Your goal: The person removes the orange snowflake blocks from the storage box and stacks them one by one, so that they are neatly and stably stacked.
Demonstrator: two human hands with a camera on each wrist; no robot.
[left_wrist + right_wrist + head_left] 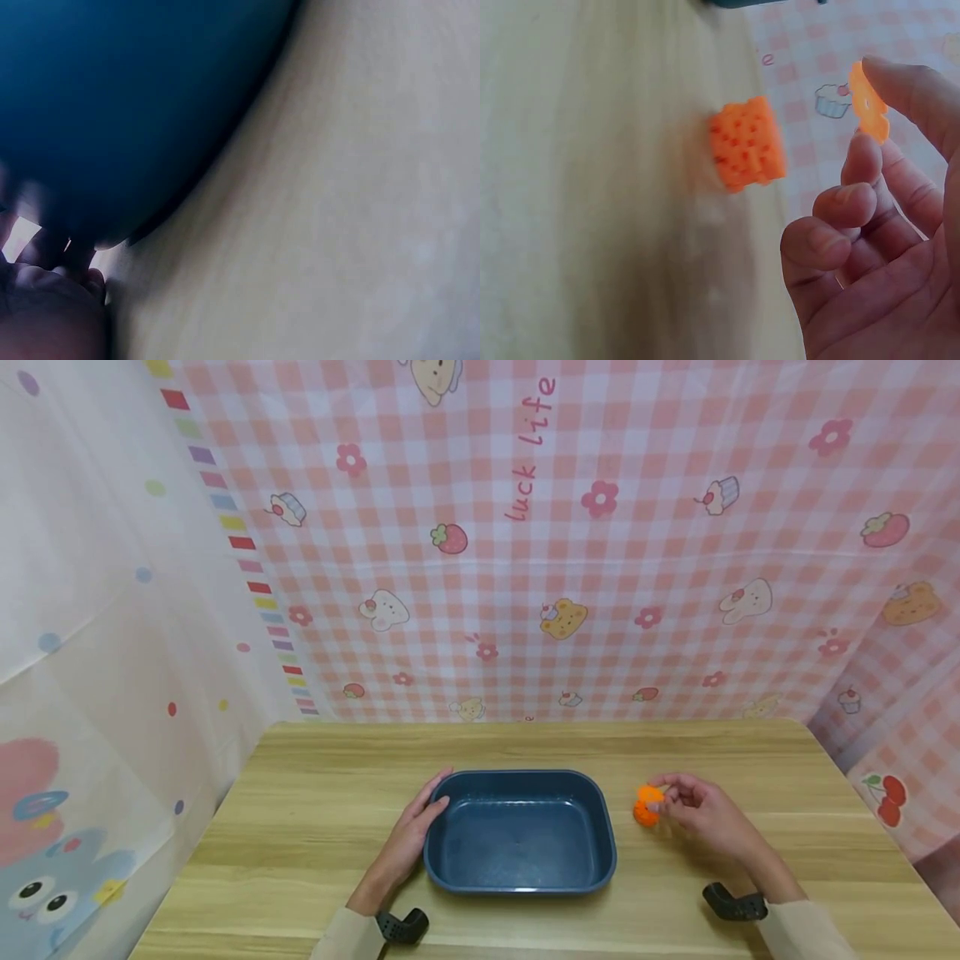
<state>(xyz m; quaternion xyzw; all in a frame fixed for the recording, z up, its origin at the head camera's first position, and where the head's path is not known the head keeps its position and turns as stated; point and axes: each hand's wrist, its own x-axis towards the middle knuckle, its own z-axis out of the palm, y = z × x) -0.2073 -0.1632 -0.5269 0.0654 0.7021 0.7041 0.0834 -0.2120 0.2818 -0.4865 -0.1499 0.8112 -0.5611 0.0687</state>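
Observation:
A deep, dark blue rectangular basin (517, 887) with rounded corners stands on the wooden table. My left hand (412, 831) holds its left side, thumb over the rim and fingers along the outer wall. Close up, the left wrist view shows the curved wall and part of that hand (52, 300). To the right of the basin, my right hand (708, 818) pinches a thin, flat orange piece (868, 105) with a wavy edge and a small hole, between thumb and forefinger. An orange block (746, 142) dotted with small holes sits by it on the table.
The wood-grain table (337, 810) reaches back to a pink checked cloth (495, 593) hanging behind it. A white printed cloth (112, 610) hangs on the left. Both wrists wear black camera mounts (735, 906).

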